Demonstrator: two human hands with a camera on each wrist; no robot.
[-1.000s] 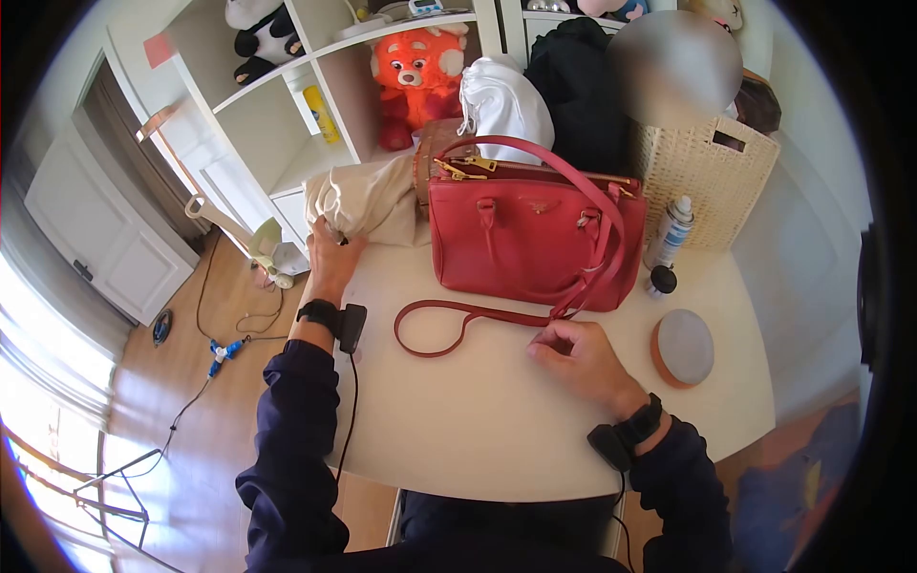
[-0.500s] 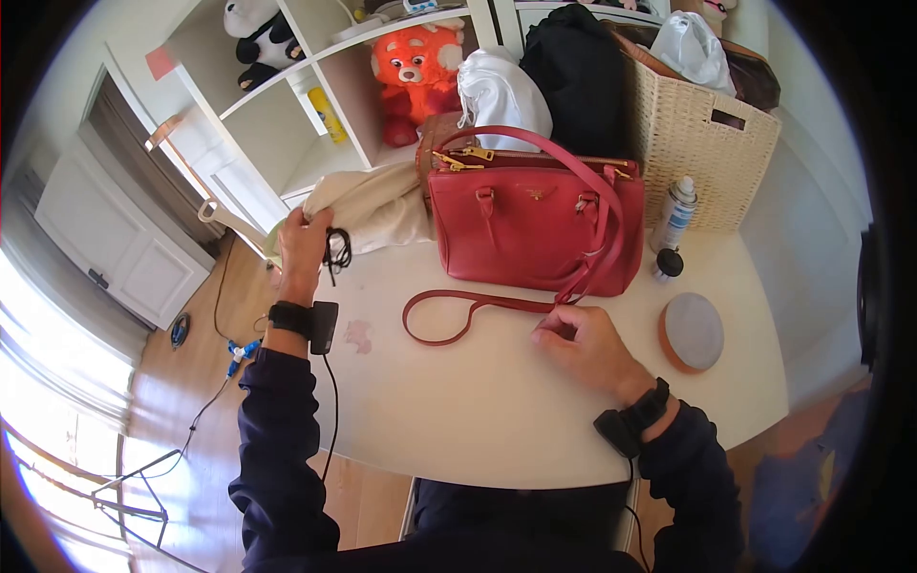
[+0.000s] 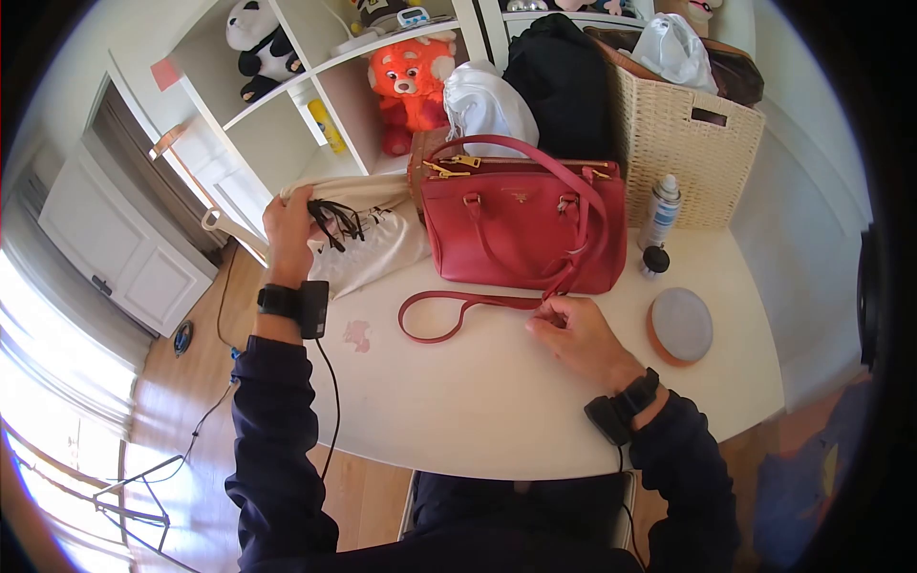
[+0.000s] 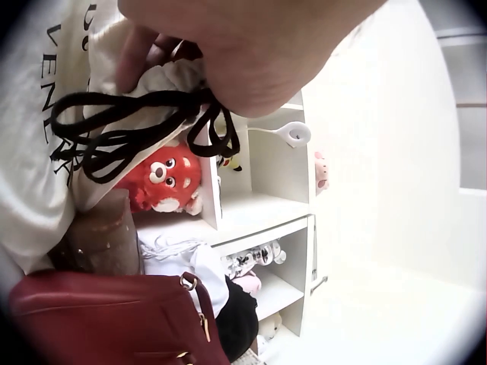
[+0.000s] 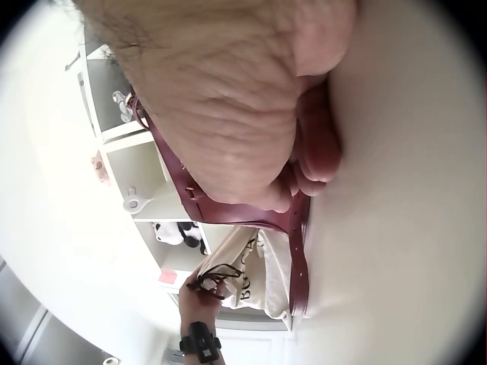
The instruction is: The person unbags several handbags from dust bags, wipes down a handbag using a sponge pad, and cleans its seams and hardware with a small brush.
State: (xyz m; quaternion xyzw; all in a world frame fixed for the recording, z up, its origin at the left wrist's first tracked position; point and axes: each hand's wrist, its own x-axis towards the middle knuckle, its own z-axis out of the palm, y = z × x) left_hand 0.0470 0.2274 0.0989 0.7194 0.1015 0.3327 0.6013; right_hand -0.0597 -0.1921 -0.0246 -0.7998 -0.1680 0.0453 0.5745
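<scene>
Cream cloth drawstring bag lies left of the red leather handbag; my left hand pinches its near-left edge, my right hand curls loosely, empty. I'd pull that edge taut.

In the left wrist view, the left hand was cut by the top edge and the red bag by the bottom one, while black cords covered some letters of the pouch. In the head view, the right hand hid most of its own fingertips. The lower part of the black bag was hidden; the spray can's text was too small.
</scene>
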